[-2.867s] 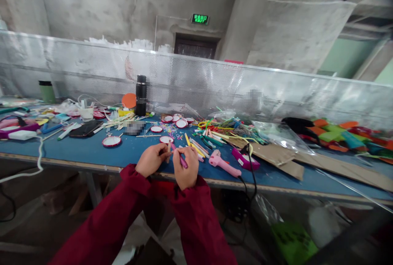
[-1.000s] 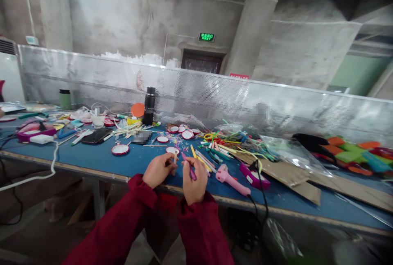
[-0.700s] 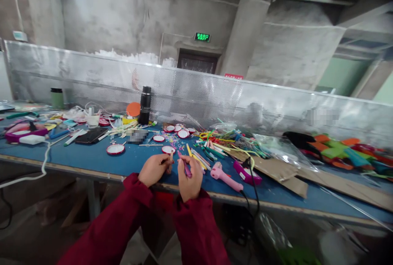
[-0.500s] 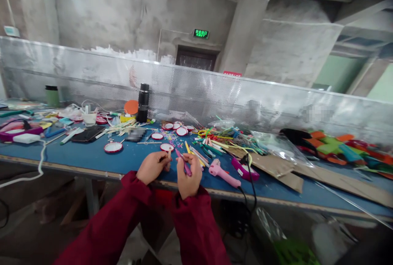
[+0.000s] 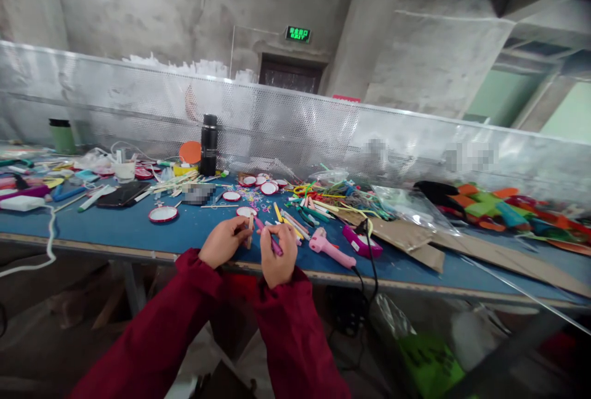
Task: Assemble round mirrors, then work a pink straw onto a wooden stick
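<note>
Along the near edge of the blue table (image 5: 115, 226), 2 maroon sleeves (image 5: 152, 331) reach in from below. Just past the hands lie slim coloured rods (image 5: 295, 225) and round red-rimmed lids (image 5: 163, 214); to the right, a pink glue gun (image 5: 332, 249) rests near a purple box (image 5: 362, 241). Farther back, a black bottle (image 5: 209, 146) stands upright before a metal screen (image 5: 295, 122) full of small holes. Beyond it rise a rough grey wall (image 5: 138, 5), a dark door (image 5: 289, 72) and a lit green exit sign (image 5: 298, 34).

Over the front of the table, the left hand (image 5: 225, 242) pinches a stick (image 5: 250, 233) between thumb and fingertips, and the right hand (image 5: 279, 254) has its thumb and fingers closed around a purple pen (image 5: 276, 247). The stick is pale tan, narrow and plain; the pen is smooth, slender and pinkish purple.

In the view, the stick's long axis runs almost straight up and down. The pen lies aslant, its upper end pointing left and away from the person, just beside the stick; whether the 2 touch is hard to tell.
</note>
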A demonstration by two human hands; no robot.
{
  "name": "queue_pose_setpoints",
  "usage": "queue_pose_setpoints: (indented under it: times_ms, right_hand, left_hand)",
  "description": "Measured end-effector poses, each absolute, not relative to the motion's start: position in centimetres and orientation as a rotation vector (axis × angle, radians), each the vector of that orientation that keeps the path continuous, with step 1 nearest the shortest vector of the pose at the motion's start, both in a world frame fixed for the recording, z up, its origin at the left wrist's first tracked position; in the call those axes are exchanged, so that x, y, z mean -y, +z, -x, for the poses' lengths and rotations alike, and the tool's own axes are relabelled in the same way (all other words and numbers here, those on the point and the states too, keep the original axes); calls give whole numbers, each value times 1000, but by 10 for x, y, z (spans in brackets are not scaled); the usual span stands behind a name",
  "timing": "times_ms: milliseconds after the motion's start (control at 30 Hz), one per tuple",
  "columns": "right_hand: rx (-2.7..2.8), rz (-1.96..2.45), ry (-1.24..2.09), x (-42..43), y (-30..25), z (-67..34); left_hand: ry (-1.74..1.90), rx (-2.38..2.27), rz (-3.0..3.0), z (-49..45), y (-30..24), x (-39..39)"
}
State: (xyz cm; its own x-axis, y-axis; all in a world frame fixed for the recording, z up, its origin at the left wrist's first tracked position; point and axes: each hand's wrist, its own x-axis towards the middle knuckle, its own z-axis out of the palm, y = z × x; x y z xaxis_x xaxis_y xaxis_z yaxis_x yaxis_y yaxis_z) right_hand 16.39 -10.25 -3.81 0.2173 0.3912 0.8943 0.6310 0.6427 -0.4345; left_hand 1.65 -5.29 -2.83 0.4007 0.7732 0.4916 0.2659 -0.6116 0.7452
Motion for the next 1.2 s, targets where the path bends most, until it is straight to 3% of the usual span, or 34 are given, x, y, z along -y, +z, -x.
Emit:
queue_pose_setpoints:
  times_ms: [1200]
  right_hand:
    - [1333,1006,-176,94,-45,-168]
  left_hand:
    - [1167,-828,-2067,-19,-30,51]
